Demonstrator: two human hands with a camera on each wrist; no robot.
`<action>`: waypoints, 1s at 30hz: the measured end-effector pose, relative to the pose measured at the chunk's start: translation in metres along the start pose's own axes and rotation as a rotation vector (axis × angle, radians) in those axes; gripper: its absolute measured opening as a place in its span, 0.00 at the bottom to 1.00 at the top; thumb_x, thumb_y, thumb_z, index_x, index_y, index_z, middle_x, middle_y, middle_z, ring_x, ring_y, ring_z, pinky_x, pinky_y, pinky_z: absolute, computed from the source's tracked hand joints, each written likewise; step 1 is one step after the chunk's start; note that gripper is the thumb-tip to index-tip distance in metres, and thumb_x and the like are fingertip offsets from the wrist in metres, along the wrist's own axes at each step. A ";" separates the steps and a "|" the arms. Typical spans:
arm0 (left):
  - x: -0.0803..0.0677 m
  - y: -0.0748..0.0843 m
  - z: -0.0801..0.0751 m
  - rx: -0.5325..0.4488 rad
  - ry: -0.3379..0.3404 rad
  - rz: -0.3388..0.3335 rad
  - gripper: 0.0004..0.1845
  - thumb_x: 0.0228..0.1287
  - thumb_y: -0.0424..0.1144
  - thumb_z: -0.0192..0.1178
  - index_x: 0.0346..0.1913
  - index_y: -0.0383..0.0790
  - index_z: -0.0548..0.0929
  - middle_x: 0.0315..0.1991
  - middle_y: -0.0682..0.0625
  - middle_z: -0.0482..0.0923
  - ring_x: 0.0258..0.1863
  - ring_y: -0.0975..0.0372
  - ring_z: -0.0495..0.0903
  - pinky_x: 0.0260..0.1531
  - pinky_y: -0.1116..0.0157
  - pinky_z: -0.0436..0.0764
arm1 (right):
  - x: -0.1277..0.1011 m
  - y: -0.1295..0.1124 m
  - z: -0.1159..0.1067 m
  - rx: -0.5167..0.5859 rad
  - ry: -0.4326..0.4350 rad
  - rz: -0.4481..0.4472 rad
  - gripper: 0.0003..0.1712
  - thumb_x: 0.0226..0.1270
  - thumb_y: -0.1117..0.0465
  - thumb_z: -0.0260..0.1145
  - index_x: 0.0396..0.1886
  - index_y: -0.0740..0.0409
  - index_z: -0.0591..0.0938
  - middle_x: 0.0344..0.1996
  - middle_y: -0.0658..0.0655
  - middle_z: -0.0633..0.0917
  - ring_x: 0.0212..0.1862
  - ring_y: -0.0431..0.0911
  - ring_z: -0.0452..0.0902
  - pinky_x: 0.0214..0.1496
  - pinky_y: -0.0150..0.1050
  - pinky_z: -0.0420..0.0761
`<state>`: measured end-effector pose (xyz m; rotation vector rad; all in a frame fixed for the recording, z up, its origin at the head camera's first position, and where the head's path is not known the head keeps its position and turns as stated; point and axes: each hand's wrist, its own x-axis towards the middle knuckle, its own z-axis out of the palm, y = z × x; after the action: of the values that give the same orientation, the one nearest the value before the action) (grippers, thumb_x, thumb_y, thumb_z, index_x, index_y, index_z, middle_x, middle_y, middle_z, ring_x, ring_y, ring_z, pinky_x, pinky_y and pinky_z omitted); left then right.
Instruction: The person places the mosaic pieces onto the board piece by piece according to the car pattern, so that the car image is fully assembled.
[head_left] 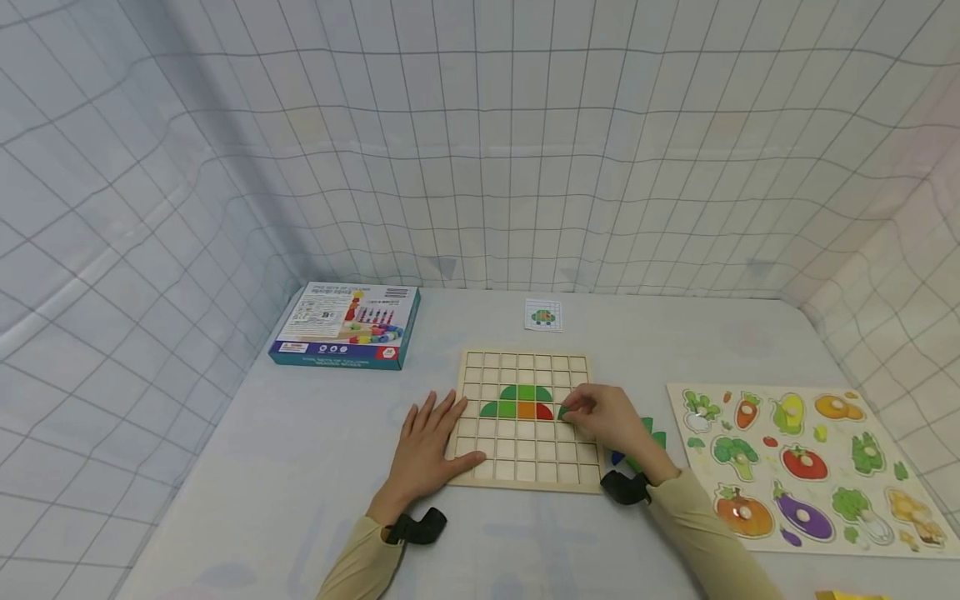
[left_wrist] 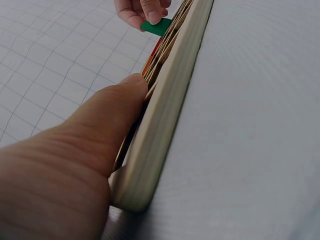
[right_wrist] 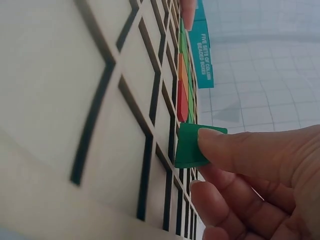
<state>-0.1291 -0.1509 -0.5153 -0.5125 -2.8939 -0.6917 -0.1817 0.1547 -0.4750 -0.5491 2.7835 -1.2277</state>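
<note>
A wooden grid board (head_left: 506,472) lies flat on the table. Green tiles (head_left: 527,392), an orange tile (head_left: 527,410) and a red tile (head_left: 544,412) fill some of its cells in two rows. My right hand (head_left: 609,417) pinches a green tile (right_wrist: 189,145) between thumb and fingers, over the cells just right of the red one. In the right wrist view that tile is tilted on edge at the grid; its full outline is partly covered by the thumb. My left hand (head_left: 429,437) rests with spread fingers on the board's left edge, the thumb (left_wrist: 115,100) over the near-left part.
Loose green tiles (head_left: 658,438) and a blue one (head_left: 617,457) lie beside the board, partly under my right wrist. A small pattern card (head_left: 543,316) is behind the board. The bead game box (head_left: 345,325) stands back left; a vegetable puzzle board (head_left: 761,467) lies at the right.
</note>
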 end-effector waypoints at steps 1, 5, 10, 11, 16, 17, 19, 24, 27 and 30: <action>0.000 0.000 0.000 0.001 0.001 0.000 0.47 0.54 0.67 0.59 0.72 0.45 0.62 0.72 0.48 0.55 0.72 0.49 0.44 0.67 0.46 0.40 | 0.001 0.000 0.001 -0.011 0.000 0.002 0.03 0.57 0.65 0.71 0.30 0.55 0.85 0.23 0.44 0.80 0.26 0.40 0.74 0.29 0.36 0.74; 0.000 -0.001 0.001 0.003 0.005 0.002 0.48 0.53 0.67 0.59 0.72 0.45 0.62 0.73 0.47 0.54 0.72 0.49 0.44 0.66 0.46 0.40 | 0.003 0.000 0.003 -0.044 0.007 0.005 0.03 0.56 0.64 0.72 0.30 0.54 0.85 0.22 0.44 0.80 0.25 0.40 0.71 0.28 0.36 0.72; -0.001 0.000 0.000 -0.002 0.008 0.005 0.47 0.54 0.67 0.59 0.72 0.45 0.62 0.72 0.47 0.55 0.72 0.49 0.44 0.66 0.46 0.41 | 0.005 -0.002 0.004 -0.077 0.019 0.036 0.03 0.57 0.61 0.72 0.30 0.55 0.85 0.24 0.44 0.81 0.26 0.40 0.71 0.30 0.38 0.72; -0.001 0.000 0.000 -0.004 0.008 0.005 0.47 0.54 0.67 0.60 0.72 0.45 0.62 0.72 0.47 0.55 0.72 0.49 0.44 0.66 0.46 0.40 | 0.005 -0.002 0.004 -0.084 0.022 0.044 0.03 0.57 0.61 0.72 0.30 0.55 0.86 0.24 0.44 0.81 0.26 0.40 0.71 0.30 0.38 0.72; 0.000 0.000 0.000 0.001 0.005 0.006 0.48 0.53 0.67 0.60 0.72 0.45 0.61 0.73 0.48 0.54 0.72 0.49 0.44 0.66 0.47 0.40 | 0.004 -0.002 0.004 -0.099 0.040 0.076 0.02 0.57 0.60 0.72 0.30 0.52 0.87 0.27 0.45 0.82 0.26 0.40 0.71 0.29 0.38 0.71; 0.001 0.000 0.000 0.002 0.001 0.004 0.48 0.53 0.67 0.60 0.73 0.45 0.61 0.73 0.48 0.54 0.72 0.49 0.44 0.67 0.47 0.40 | 0.004 -0.002 0.003 -0.099 0.043 0.078 0.02 0.56 0.60 0.72 0.30 0.53 0.87 0.27 0.45 0.82 0.26 0.40 0.70 0.28 0.38 0.71; 0.001 0.000 0.001 0.005 -0.005 -0.002 0.48 0.54 0.67 0.59 0.73 0.45 0.61 0.73 0.49 0.53 0.73 0.50 0.43 0.67 0.48 0.39 | 0.004 -0.002 0.003 -0.100 0.045 0.077 0.03 0.56 0.60 0.73 0.30 0.53 0.88 0.28 0.45 0.82 0.26 0.40 0.70 0.28 0.37 0.71; 0.001 0.000 0.000 0.003 -0.013 -0.009 0.48 0.54 0.67 0.59 0.73 0.46 0.60 0.73 0.49 0.52 0.73 0.50 0.42 0.67 0.48 0.38 | 0.004 -0.002 0.003 -0.116 0.038 0.065 0.03 0.57 0.60 0.72 0.30 0.54 0.88 0.29 0.46 0.81 0.27 0.41 0.70 0.29 0.38 0.72; 0.001 0.000 0.000 0.004 -0.017 -0.012 0.48 0.54 0.67 0.59 0.73 0.46 0.60 0.73 0.49 0.52 0.73 0.51 0.42 0.67 0.48 0.38 | 0.005 -0.002 0.003 -0.130 0.027 0.061 0.03 0.57 0.61 0.72 0.31 0.54 0.88 0.30 0.46 0.81 0.28 0.40 0.71 0.29 0.37 0.72; 0.001 -0.001 0.000 0.005 -0.022 -0.015 0.48 0.53 0.67 0.59 0.73 0.46 0.59 0.73 0.50 0.52 0.73 0.51 0.41 0.67 0.49 0.37 | 0.005 -0.002 0.002 -0.141 0.015 0.058 0.03 0.58 0.61 0.71 0.32 0.54 0.88 0.30 0.46 0.82 0.29 0.40 0.73 0.30 0.38 0.73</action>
<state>-0.1299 -0.1510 -0.5158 -0.5015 -2.9215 -0.6858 -0.1858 0.1501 -0.4744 -0.4653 2.8920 -1.0351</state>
